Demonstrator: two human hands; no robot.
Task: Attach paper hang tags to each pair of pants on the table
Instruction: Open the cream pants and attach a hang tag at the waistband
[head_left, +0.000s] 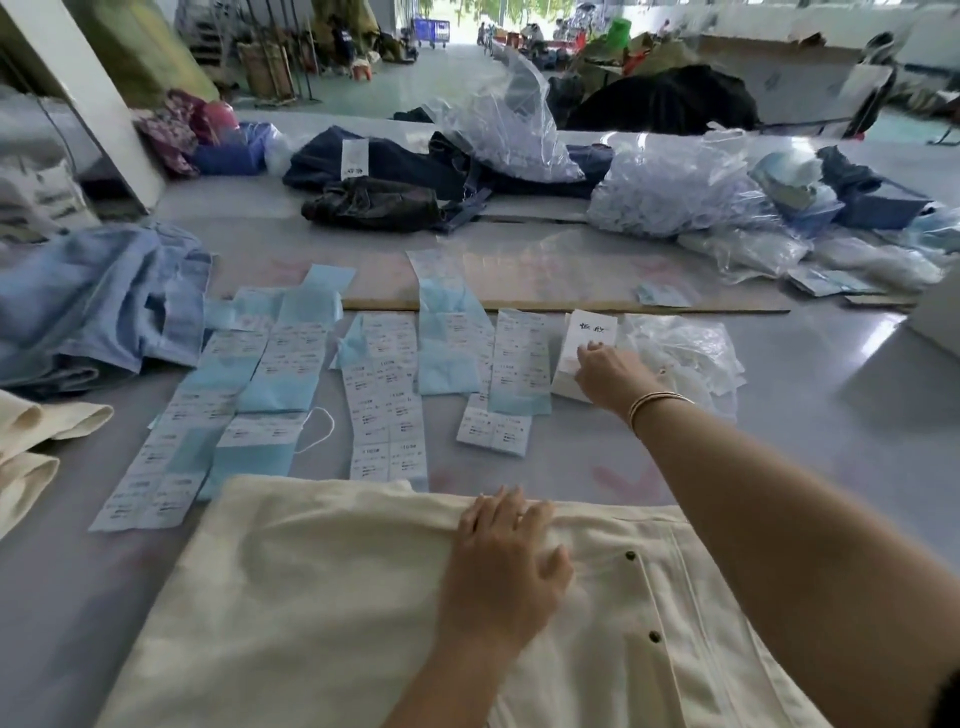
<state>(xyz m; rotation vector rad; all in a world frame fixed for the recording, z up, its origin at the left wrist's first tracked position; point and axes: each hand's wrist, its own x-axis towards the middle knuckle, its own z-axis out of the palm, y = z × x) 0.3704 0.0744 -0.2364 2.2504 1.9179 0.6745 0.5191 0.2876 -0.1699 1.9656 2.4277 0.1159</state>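
Cream pants (322, 597) lie flat at the table's near edge, with dark buttons down the fly on the right. My left hand (506, 561) rests palm down on their upper edge, fingers spread. My right hand (610, 371) reaches forward onto a stack of white paper hang tags (589, 338) with black writing on top, its fingertips touching the top tag. Whether a tag is pinched I cannot tell. Several strips of blue-and-white labels (384, 400) lie in rows between the pants and the tags.
Light blue jeans (98, 306) are heaped at the left, cream pants legs (31, 431) at the far left edge. Dark jeans (374, 171) and clear plastic bags (670, 192) crowd the far side. A crumpled bag (685, 348) sits right of the tags. A wooden board (566, 304) lies across the middle.
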